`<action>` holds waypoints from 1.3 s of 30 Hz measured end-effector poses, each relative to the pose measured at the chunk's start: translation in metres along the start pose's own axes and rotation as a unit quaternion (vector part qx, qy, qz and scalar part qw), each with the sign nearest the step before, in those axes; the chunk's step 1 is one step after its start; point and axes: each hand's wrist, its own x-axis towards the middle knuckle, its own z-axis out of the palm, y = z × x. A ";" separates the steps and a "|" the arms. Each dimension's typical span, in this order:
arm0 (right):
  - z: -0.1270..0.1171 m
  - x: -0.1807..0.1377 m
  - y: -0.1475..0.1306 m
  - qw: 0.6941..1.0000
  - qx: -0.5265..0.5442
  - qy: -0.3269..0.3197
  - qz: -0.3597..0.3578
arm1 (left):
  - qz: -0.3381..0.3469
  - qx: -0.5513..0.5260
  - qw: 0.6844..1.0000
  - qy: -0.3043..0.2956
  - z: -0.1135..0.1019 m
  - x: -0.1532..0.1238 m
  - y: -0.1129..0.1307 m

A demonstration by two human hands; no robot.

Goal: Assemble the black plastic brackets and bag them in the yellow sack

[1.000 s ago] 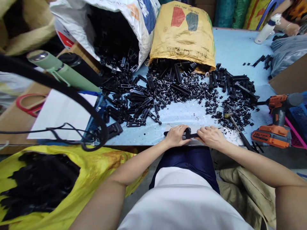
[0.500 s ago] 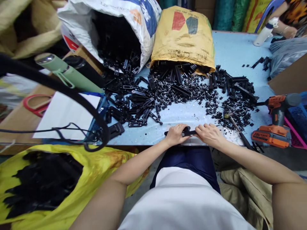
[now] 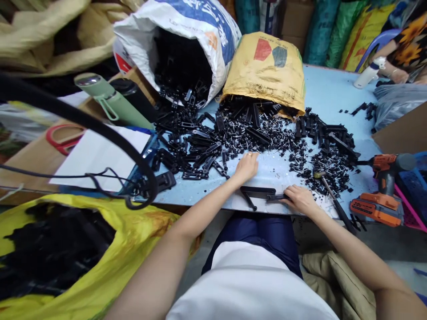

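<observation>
My right hand [image 3: 299,199] grips one end of a jointed black plastic bracket [image 3: 258,191] at the table's front edge. The bracket lies along the edge, with a thin arm slanting down from its left end. My left hand [image 3: 247,166] is off the bracket, at the near side of a heap of small black-headed screws [image 3: 238,133]. Its fingers are curled together; whatever lies between the fingertips is hidden. Left of this hand is a pile of black slotted plastic links [image 3: 203,151].
A hammer [image 3: 330,189] and an orange cordless drill [image 3: 380,202] lie at the right. White [image 3: 133,40] and yellow [image 3: 263,80] sacks spill black parts at the back. A green flask [image 3: 110,100] and a black cable [image 3: 110,138] are left. Another person's hand [image 3: 398,75] shows far right.
My left hand has let go of the bracket and moved up to the screw heap. My right hand keeps its hold on the bracket's right end. The camera view has shifted.
</observation>
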 end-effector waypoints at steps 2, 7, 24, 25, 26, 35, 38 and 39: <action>0.006 -0.006 -0.001 1.000 0.023 -0.005 0.012 | -0.072 0.053 0.996 -0.009 -0.003 0.028 -0.005; 0.001 0.011 0.017 0.996 0.054 0.013 0.065 | -0.098 0.082 0.991 -0.026 0.000 0.061 -0.002; 0.005 0.100 0.053 0.963 0.022 -0.023 0.267 | -0.073 0.028 0.996 0.041 -0.014 -0.004 -0.041; 0.005 0.095 0.054 0.963 0.031 0.001 0.267 | -0.069 0.012 0.996 0.050 -0.015 -0.008 -0.044; 0.004 0.088 0.054 0.961 0.044 0.032 0.270 | -0.061 -0.004 0.997 0.055 -0.016 -0.015 -0.046; 0.005 0.041 0.023 0.866 0.386 0.159 0.275 | 0.047 -0.053 0.997 0.044 -0.029 -0.089 -0.032; 0.002 0.039 0.009 0.820 0.468 0.172 0.283 | 0.058 -0.007 0.998 0.018 -0.031 -0.090 -0.023; 0.001 0.038 0.006 0.810 0.486 0.171 0.281 | 0.063 0.009 0.998 0.013 -0.031 -0.088 -0.020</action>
